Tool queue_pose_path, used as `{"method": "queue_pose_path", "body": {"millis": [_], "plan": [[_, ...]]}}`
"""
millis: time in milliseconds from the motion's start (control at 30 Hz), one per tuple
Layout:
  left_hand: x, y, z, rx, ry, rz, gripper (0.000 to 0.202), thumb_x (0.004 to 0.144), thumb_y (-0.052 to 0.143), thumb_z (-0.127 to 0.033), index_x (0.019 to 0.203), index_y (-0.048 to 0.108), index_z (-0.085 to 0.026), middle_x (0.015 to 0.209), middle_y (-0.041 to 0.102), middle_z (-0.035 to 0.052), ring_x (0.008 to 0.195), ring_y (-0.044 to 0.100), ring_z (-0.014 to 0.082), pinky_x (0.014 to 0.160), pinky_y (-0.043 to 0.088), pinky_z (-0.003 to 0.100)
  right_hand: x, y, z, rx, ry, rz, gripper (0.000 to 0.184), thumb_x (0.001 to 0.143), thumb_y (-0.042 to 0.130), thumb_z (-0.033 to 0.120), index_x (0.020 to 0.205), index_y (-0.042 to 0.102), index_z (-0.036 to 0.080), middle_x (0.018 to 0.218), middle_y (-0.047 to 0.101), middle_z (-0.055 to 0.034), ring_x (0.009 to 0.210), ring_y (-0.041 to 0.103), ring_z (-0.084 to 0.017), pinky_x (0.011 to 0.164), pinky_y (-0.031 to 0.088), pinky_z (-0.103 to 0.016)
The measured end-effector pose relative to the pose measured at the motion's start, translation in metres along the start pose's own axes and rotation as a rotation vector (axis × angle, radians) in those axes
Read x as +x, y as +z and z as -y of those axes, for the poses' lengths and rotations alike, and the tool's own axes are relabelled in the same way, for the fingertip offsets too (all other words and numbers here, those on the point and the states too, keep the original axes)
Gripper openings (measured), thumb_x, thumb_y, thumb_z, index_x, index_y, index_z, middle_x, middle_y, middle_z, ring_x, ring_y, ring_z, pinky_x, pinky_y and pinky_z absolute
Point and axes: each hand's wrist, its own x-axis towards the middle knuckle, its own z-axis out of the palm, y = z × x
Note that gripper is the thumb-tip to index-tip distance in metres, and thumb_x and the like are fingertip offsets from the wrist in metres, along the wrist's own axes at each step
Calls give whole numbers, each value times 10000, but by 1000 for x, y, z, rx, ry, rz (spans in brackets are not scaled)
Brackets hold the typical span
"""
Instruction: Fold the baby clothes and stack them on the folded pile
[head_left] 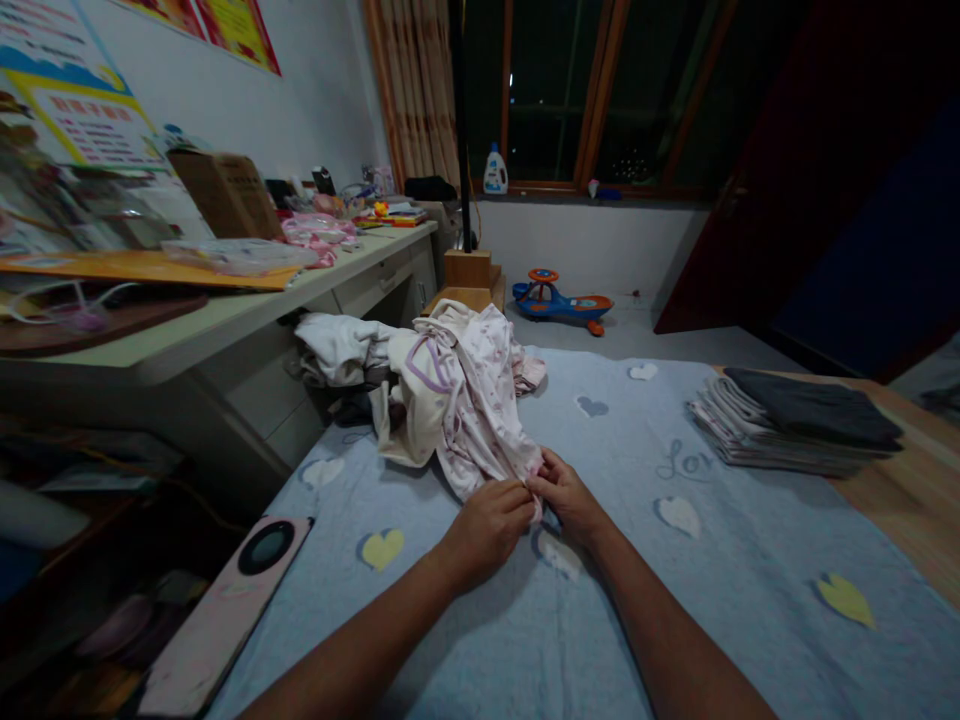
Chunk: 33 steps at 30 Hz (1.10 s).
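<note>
Pale printed garment (480, 420): hem pinched by left hand (487, 528) and right hand (566, 495), held together, above blue blanket (675, 600).

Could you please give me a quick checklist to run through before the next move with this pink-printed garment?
1. Grip: left hand and right hand both pinch the near edge of the pink-printed garment: ok.
2. Garment lying flat: it is bunched in a heap: not ok.
3. Garment free of the clothes pile: it overlaps a cream piece behind it: not ok.
4. Room on the blanket right of the hands: ok.
5. Folded stack apart from the garment, at the right: ok.
6. Phone away from the cloth, at the left edge: ok.
</note>
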Motion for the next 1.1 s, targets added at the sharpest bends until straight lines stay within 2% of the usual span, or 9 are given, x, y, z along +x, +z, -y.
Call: {"method": "queue_pose_path", "body": {"millis": [67, 167, 233, 333, 467, 667, 833, 967, 1100], "plan": [[-4, -4, -2, -9, 41, 26, 163, 946, 498, -145, 1022, 637, -186, 1035, 674, 56, 1039, 601, 195, 932, 493, 336, -1, 1, 2, -32, 0, -14, 355, 687, 818, 313, 1008, 693, 227, 893, 716, 9, 787, 631, -150, 733, 473, -243], [-12, -15, 8, 59, 1, -141, 251, 915, 495, -114, 1107, 626, -208, 1179, 639, 77, 1173, 553, 217, 1028, 444, 376, -2, -2, 1, -54, 4, -75, 252, 698, 801, 329, 891, 709, 196, 801, 693, 17, 705, 597, -136, 663, 457, -228], [-17, -22, 23, 170, -147, -321, 310, 899, 493, -116, 1168, 607, -221, 1264, 596, 100, 1242, 508, 249, 1075, 397, 437, -1, -5, 1, -20, 22, -118, 257, 695, 796, 334, 893, 710, 196, 801, 696, 15, 700, 603, -143, 651, 465, -234], [-23, -31, 54, 340, -463, -428, 549, 870, 530, -188, 1410, 433, -172, 1416, 482, 174, 1350, 403, 322, 1118, 319, 517, -2, -9, 5, 92, 28, -170, 379, 651, 816, 301, 1007, 706, 229, 891, 724, 15, 785, 646, -167, 729, 503, -263], [-30, -37, 90, 427, -630, -345, 774, 825, 548, -241, 1523, 234, -125, 1534, 354, 200, 1429, 285, 356, 1146, 244, 546, -5, -14, 13, 220, 6, -118, 424, 651, 804, 326, 1054, 698, 244, 1015, 744, -24, 941, 680, -235, 879, 523, -371], [-36, -41, 112, 462, -696, -250, 769, 803, 574, -259, 1515, 298, -170, 1592, 252, 167, 1462, 198, 365, 1161, 217, 545, -10, -26, 20, 307, -63, -80, 303, 763, 728, 371, 1044, 695, 264, 1045, 754, -25, 1054, 679, -257, 1002, 492, -455], [-35, -40, 125, 436, -793, -332, 650, 831, 547, -235, 1467, 419, -193, 1582, 267, 146, 1468, 178, 370, 1173, 222, 538, -9, -48, 25, 401, -150, -210, 203, 826, 673, 347, 1015, 692, 276, 1036, 760, -3, 1126, 655, -227, 1074, 449, -455], [-35, -41, 130, 397, -851, -265, 697, 835, 574, -279, 1501, 375, -223, 1605, 233, 121, 1463, 187, 388, 1154, 255, 553, -11, -75, 35, 434, -170, -309, 176, 826, 646, 357, 953, 700, 248, 931, 771, -25, 1115, 661, -260, 1036, 471, -512], [-31, -46, 125, 414, -923, -190, 787, 808, 647, -435, 1512, 356, -235, 1612, 203, 147, 1451, 184, 439, 1113, 290, 573, -17, -115, 49, 453, -287, -504, 134, 804, 628, 324, 899, 683, 247, 867, 760, 7, 970, 707, -239, 927, 546, -474]]}}
